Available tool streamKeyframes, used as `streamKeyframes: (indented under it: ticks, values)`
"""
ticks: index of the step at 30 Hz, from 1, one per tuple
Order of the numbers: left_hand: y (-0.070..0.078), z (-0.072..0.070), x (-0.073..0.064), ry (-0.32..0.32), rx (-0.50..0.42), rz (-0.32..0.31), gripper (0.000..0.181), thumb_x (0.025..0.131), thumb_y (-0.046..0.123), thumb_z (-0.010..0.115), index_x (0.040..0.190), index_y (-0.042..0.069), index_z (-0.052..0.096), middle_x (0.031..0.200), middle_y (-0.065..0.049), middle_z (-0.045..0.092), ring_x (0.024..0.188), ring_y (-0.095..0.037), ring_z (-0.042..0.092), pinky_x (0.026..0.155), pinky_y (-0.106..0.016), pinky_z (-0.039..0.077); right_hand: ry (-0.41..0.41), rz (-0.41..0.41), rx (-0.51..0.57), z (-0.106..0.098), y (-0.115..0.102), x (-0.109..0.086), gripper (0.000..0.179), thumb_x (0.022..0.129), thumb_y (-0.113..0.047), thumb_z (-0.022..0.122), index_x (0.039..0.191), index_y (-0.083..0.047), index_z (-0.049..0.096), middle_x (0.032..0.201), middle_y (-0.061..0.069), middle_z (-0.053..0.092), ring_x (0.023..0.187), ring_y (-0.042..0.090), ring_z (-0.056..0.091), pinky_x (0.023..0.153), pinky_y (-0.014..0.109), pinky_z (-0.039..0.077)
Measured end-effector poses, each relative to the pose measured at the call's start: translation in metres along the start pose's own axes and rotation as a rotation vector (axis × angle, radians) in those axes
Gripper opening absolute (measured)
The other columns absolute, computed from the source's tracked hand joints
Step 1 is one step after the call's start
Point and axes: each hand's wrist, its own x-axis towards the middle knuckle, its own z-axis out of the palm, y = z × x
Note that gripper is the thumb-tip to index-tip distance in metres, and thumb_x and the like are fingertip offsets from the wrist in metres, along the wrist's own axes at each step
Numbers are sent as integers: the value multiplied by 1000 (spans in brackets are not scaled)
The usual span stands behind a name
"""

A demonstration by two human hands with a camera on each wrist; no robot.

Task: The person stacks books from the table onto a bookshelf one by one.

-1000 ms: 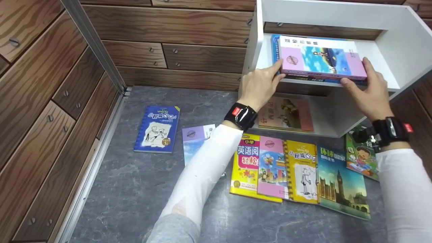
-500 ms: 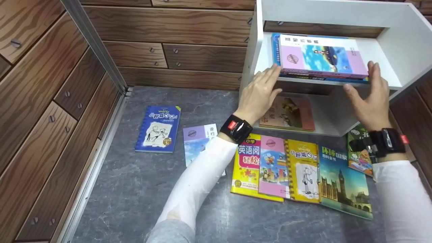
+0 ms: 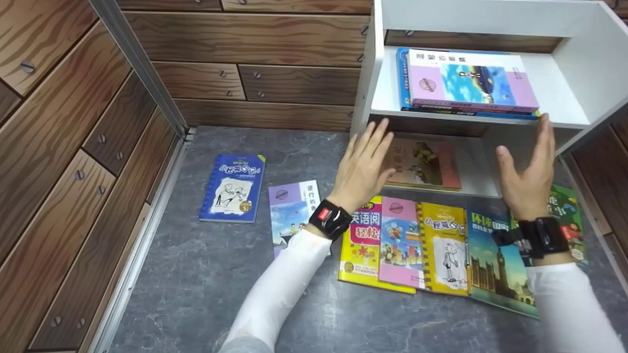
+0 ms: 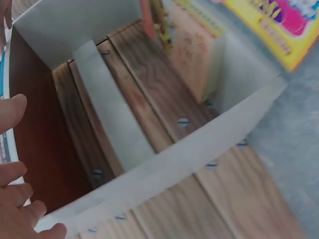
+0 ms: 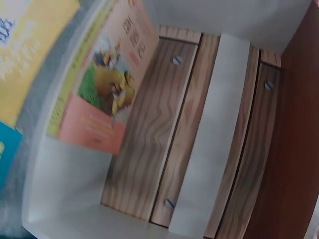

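Observation:
My left hand hovers with spread fingers in front of the left side of the white shelf unit, holding nothing. At the right, my right hand is also empty, thumb apart from its straight fingers, just below the upper shelf's front edge. A stack of books lies flat on that shelf, topped by a purple and white book with a blue picture; a blue-edged book sticks out beneath. On the lower shelf lies an orange-pink book with others under it. Fingers show at the left wrist view's edge.
On the grey floor, a blue book lies apart at left. A purple and white book is partly under my left arm. Yellow, pink, yellow-spined, teal and green books lie in front of the shelf.
Both hands have let go of the book stack's sides and drawn back down toward me, fingers spreading. The stack stays on the upper shelf.

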Motion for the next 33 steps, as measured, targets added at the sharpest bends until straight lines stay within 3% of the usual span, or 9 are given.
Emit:
streamKeyframes:
  ticks: [6,14,20,23,26,29,33]
  values:
    - [-18,13,-37,-61,-73,-121,72,97,35,72,157,10,41,171,-10,22,157,-27,23,128,-48,17,-31,37,52,13,0,-41,80,102,-20,63,168,-23,17,173,-5,17,156,8,17,128,31,6]
    - [-53,28,-92,36,-143,-264,58,94,25,77,145,7,57,159,-14,45,144,-33,46,120,-49,37,-205,97,119,38,12,-111,79,102,-6,60,166,-19,16,172,4,20,155,25,26,128,36,17]
    - [-90,21,-126,16,-168,-449,54,93,23,78,141,6,61,157,-16,47,143,-37,45,118,-55,38,-280,125,132,53,13,-156,80,101,-4,64,166,-21,20,170,1,27,149,27,36,119,19,30]
    - [-113,13,-142,13,-176,-550,52,94,21,77,140,4,61,159,-17,44,144,-41,42,119,-59,35,-301,141,132,58,13,-174,80,100,-3,65,165,-22,23,169,5,30,146,31,40,117,18,32]
    - [-137,4,-158,19,-151,-648,50,95,20,75,140,3,61,159,-20,43,145,-44,40,119,-62,33,-330,173,112,61,14,-190,78,101,-6,65,165,-23,23,168,11,31,147,33,39,119,24,33]
    - [-161,-6,-175,15,-113,-753,52,95,22,74,140,0,60,159,-24,42,145,-44,38,117,-65,33,-355,203,108,64,14,-202,75,103,-11,65,166,-15,24,168,12,32,147,35,39,122,44,34]
    - [-187,-17,-195,-65,-83,-913,65,96,32,70,147,-4,52,158,-31,37,146,-47,34,117,-65,32,-373,238,158,69,13,-212,72,104,-12,64,164,-6,26,167,13,33,147,35,39,119,61,32]
